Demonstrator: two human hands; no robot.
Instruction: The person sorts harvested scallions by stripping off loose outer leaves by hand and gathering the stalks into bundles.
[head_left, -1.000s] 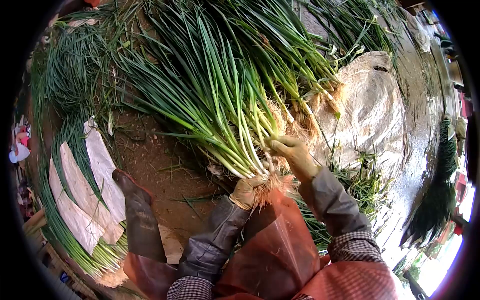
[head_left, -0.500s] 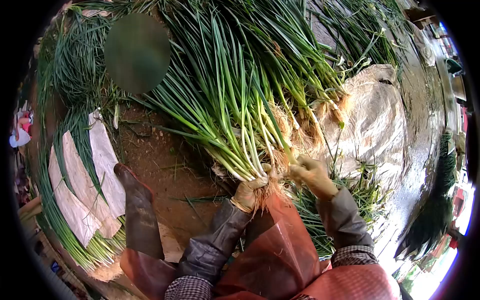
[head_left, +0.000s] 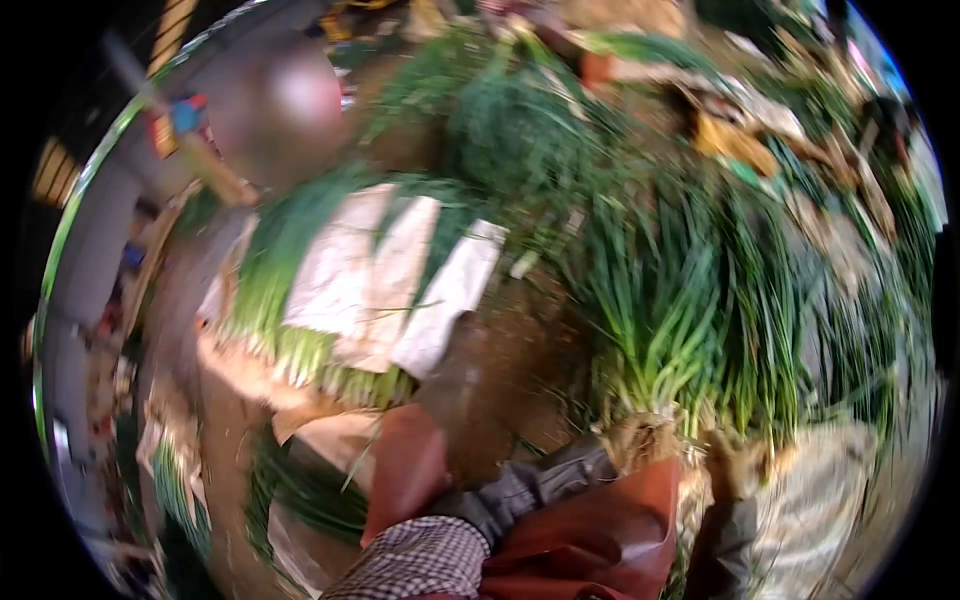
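Note:
My left hand (head_left: 636, 442) is closed round the root end of a bunch of spring onions (head_left: 650, 345), low at the right of centre. The bunch's green leaves fan upward from it, white stems downward. My right hand (head_left: 735, 468) is just to the right, near the roots of more spring onions (head_left: 765, 330). Motion smears its fingers, so I cannot make out whether anything is in them.
Bundled spring onions (head_left: 245, 310) lie at left, partly under pale strips (head_left: 335, 265). A crumpled pale sheet (head_left: 820, 500) lies at right. Loose greens (head_left: 520, 120) are piled behind. A reddish apron (head_left: 590, 530) covers my lap; brown soil (head_left: 525, 330) shows between the piles.
The view has swung left, so the bundles and strips now sit nearer the middle and my hands lower right. The picture is blurrier. My left hand stays at the bunch's root end.

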